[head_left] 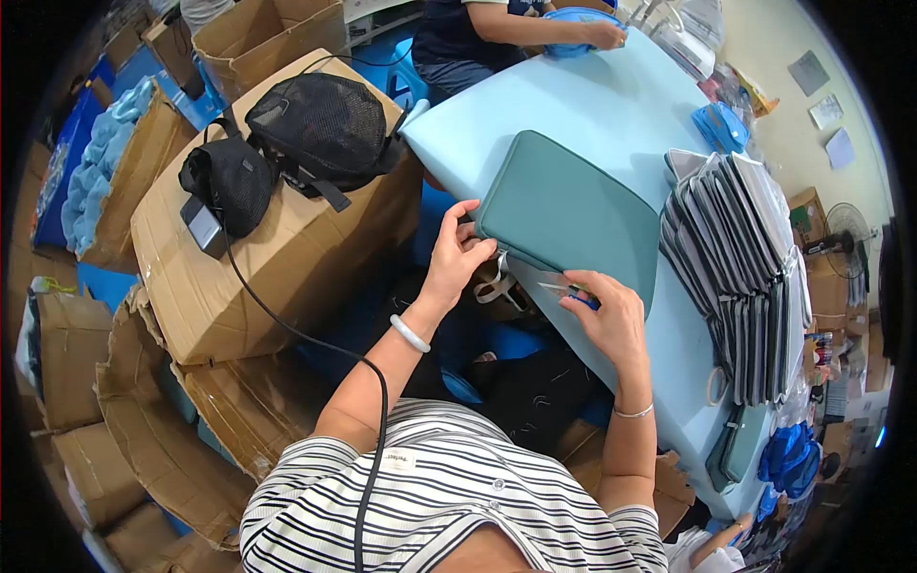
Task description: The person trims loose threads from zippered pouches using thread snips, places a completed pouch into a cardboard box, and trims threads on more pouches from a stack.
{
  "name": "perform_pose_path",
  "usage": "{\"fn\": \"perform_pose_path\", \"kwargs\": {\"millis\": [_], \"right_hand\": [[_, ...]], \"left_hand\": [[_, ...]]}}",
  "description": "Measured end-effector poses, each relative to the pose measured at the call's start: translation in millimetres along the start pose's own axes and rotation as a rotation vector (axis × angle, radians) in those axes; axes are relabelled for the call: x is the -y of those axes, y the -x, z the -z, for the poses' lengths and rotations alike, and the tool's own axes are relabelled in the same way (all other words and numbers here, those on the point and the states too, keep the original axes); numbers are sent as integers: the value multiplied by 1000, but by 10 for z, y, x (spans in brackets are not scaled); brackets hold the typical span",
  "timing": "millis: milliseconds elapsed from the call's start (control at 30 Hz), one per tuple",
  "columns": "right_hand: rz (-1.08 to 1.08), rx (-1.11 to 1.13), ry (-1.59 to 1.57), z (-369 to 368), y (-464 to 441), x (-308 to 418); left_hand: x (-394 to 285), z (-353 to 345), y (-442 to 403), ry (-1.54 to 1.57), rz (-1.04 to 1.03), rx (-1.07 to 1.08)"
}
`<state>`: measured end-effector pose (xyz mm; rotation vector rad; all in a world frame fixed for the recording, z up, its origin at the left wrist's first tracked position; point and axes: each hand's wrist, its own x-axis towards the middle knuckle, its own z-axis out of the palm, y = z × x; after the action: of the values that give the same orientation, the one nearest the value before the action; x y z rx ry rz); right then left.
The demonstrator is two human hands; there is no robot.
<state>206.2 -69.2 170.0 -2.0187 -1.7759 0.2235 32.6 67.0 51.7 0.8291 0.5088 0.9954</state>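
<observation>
A dark green zippered case [573, 210] lies flat on the light blue table [458, 119], its near edge reaching the table's front. My left hand [455, 258] is closed on the case's near left corner, thumb and index finger pinching at the edge beside the zipper. Small thread snips [558, 287] with a blue handle are in my right hand [611, 317], just off the near edge of the case. Their pointed blades aim left toward my left hand. A pale strap [495, 285] hangs below the case's corner.
A tall stack of grey cases [735, 267] stands on the right. At left, a cardboard box [306, 277] carries a black mesh bag [320, 129]. A black cable [315, 336] crosses my left arm. A co-worker's arm [535, 29] reaches a blue bowl [570, 46].
</observation>
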Motion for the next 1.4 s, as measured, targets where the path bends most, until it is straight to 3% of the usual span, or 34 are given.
{"fn": "perform_pose_path", "kwargs": {"millis": [400, 600, 1200, 1400], "right_hand": [[335, -182, 213, -178, -356, 291], [331, -41, 297, -229, -479, 365], [268, -9, 471, -213, -536, 464], [244, 95, 425, -114, -663, 442]], "left_hand": [[-64, -23, -16, 119, 81, -1], [-51, 7, -41, 116, 70, 50], [-158, -55, -35, 92, 79, 28], [-134, -46, -29, 85, 76, 28]]}}
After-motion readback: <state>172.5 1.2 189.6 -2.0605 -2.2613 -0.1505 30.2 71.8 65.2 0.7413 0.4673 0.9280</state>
